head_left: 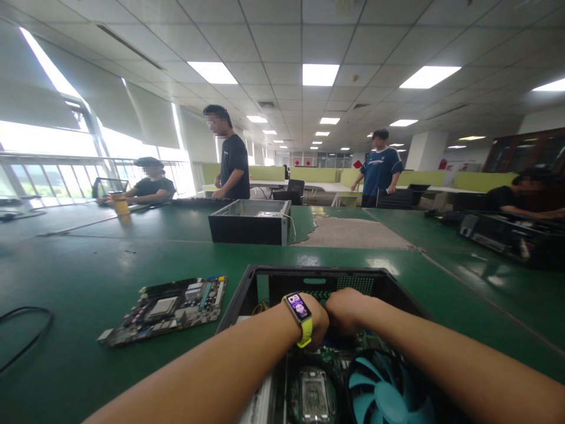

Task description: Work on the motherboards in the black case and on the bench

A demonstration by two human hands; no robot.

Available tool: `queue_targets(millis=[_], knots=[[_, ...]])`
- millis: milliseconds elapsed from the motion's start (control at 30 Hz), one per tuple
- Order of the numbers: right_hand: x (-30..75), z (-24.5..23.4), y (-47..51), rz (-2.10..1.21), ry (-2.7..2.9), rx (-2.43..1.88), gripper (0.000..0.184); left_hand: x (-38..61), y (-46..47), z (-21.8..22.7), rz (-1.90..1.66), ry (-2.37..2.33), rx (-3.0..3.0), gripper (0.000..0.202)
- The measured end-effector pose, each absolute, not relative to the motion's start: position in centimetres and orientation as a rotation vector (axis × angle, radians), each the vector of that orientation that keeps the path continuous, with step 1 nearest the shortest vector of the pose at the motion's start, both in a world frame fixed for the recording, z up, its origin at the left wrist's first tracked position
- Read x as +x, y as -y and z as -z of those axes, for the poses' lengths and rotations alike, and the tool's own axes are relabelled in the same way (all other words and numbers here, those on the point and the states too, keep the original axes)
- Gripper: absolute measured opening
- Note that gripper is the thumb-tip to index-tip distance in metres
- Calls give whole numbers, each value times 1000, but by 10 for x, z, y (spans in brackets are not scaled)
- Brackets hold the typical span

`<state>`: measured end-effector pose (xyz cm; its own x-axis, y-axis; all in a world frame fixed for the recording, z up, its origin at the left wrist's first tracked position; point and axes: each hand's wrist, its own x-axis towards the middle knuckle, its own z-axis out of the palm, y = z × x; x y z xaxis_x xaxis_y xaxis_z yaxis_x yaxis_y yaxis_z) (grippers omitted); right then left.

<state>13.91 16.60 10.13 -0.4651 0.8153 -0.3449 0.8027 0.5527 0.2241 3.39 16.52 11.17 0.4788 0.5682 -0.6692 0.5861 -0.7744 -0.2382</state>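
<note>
Both my hands reach into an open black computer case [256, 294] lying in front of me. My left hand [318, 321], with a yellow-strapped smartwatch [299, 307] on its wrist, bends down near the far side of the case; its fingers are hidden. Beside it my right hand [346, 309] is curled closed, and whatever it grips is hidden. A green circuit board [329, 356] lies under the hands. Nearer to me are a cooling fan with blue blades [391, 400] and a bare processor socket area [315, 396].
A loose motherboard [176, 309] lies left of the case on the green table [145, 259]. Another case [247, 229] stands farther back, and a third [507, 235] at right. A black cable [39, 335] curls at the left edge. Several people are around the table.
</note>
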Motion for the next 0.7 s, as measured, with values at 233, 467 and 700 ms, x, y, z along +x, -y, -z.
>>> queue_targets(millis=[233, 467, 700], knots=[[133, -104, -162, -62, -2353, 1291, 37, 36, -166, -103, 1212, -1052, 2665, 42], [134, -104, -162, -63, -2325, 1299, 38, 35, -169, -102, 1181, -1005, 2669, 41], [135, -100, -167, -49, -2308, 1320, 40, 35, -171, -99, 1152, -982, 2661, 41]])
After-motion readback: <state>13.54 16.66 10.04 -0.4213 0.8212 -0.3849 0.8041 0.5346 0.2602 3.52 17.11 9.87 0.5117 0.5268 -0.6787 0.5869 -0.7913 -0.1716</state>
